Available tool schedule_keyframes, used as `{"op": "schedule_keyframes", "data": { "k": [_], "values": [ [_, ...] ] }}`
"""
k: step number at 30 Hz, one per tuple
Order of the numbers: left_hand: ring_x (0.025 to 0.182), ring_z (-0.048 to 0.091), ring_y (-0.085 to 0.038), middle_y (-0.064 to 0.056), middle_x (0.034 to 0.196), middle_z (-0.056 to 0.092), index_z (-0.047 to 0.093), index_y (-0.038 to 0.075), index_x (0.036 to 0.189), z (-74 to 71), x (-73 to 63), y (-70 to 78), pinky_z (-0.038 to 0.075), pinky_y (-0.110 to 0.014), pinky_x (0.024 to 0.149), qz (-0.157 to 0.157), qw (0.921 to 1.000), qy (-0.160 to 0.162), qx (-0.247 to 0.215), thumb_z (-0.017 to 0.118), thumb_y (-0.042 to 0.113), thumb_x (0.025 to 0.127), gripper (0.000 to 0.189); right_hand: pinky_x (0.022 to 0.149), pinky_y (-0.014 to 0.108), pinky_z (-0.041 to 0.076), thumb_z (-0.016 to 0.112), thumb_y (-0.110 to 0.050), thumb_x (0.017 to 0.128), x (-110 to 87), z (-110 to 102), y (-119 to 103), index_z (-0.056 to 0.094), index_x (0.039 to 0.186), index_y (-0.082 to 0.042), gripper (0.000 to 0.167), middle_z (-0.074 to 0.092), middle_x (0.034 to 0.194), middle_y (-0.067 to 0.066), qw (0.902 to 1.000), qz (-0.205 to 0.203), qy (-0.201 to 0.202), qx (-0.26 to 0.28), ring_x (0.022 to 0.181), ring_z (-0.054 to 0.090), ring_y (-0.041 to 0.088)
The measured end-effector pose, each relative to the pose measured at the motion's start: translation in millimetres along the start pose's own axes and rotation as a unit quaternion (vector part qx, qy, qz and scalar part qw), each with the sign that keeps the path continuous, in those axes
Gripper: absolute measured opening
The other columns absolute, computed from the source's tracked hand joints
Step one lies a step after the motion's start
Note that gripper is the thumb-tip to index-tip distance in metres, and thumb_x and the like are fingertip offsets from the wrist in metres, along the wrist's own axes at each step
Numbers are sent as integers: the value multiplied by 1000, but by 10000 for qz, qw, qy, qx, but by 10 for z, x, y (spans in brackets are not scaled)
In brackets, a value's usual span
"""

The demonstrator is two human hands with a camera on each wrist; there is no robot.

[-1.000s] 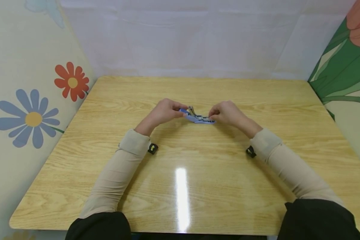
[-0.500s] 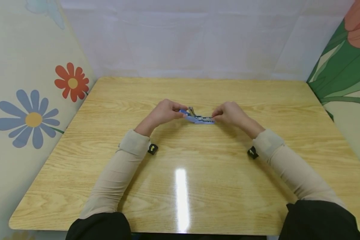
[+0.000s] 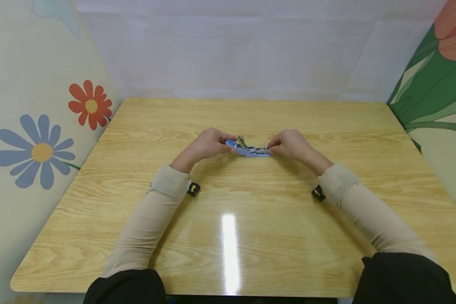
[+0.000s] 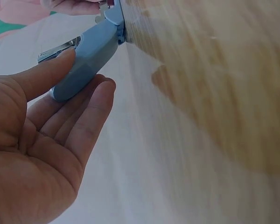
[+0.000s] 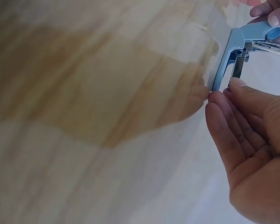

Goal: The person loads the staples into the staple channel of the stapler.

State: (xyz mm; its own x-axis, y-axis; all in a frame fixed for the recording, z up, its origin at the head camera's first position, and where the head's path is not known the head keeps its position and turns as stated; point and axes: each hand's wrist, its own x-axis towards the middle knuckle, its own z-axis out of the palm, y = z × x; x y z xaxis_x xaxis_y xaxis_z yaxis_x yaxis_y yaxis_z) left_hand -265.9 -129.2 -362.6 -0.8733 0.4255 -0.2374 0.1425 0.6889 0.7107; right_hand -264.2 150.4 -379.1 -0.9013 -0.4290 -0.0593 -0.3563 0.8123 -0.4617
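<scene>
A light blue stapler (image 3: 253, 153) lies spread open on the table, its metal parts exposed. My left hand (image 3: 209, 142) holds the raised blue end; in the left wrist view the thumb lies on top of the stapler (image 4: 94, 52), with the fingers beneath. A metal piece sticks up near that end. At the other end, my right hand (image 3: 290, 144) pinches the stapler's tip. Seen from the right wrist, the thumb (image 5: 238, 83) touches the end of the metal channel (image 5: 238, 65), with the fingertips by the blue base. Those fingers hide what lies between them.
A wooden table (image 3: 251, 190) stretches around both hands. Behind it hangs a white cloth (image 3: 251, 50). Walls painted with flowers stand at the left (image 3: 42, 152) and right (image 3: 441, 93). Black wrist straps show below each cuff.
My right fingers have drawn slightly right along the stapler to its tip. The left hand has shifted slightly, showing more of the blue end. The stapler stays almost in place.
</scene>
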Motion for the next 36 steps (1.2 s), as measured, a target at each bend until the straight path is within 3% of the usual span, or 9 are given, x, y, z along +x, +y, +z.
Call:
{"op": "schedule_keyframes", "data": {
  "k": [15, 23, 28, 36],
  "values": [
    [49, 25, -11, 6, 52, 29, 62, 17, 141, -10, -23, 104, 29, -27, 53, 168, 9985, 132, 511, 68, 22, 99, 43, 102, 47, 51, 71, -16, 95, 9, -5, -17, 81, 106, -8, 17, 78, 111, 10, 9997, -166, 147, -72, 111, 70, 31],
    [50, 29, -11, 4, 58, 40, 61, 14, 141, 2, 3, 180, 31, -26, 53, 153, 9975, 169, 665, 69, 21, 98, 45, 103, 47, 51, 70, -16, 96, 13, -4, -19, 80, 109, -8, 18, 77, 114, 11, 9997, -121, 61, -191, 113, 70, 31],
    [50, 30, -11, 3, 58, 38, 60, 15, 143, 31, -7, 212, 31, -26, 52, 127, 9970, 189, 743, 68, 21, 99, 45, 102, 47, 51, 70, -16, 96, 0, 8, -17, 80, 110, -8, 18, 77, 114, 11, 9998, -110, 16, -175, 111, 70, 31],
    [53, 32, -11, 2, 65, 46, 59, 15, 144, 57, -10, 281, 31, -26, 54, 311, 9953, 336, 857, 68, 22, 99, 47, 104, 48, 50, 69, -15, 96, -16, -3, -26, 80, 109, -8, 18, 77, 113, 10, 9997, -94, 90, -198, 113, 70, 32]
  ]
}}
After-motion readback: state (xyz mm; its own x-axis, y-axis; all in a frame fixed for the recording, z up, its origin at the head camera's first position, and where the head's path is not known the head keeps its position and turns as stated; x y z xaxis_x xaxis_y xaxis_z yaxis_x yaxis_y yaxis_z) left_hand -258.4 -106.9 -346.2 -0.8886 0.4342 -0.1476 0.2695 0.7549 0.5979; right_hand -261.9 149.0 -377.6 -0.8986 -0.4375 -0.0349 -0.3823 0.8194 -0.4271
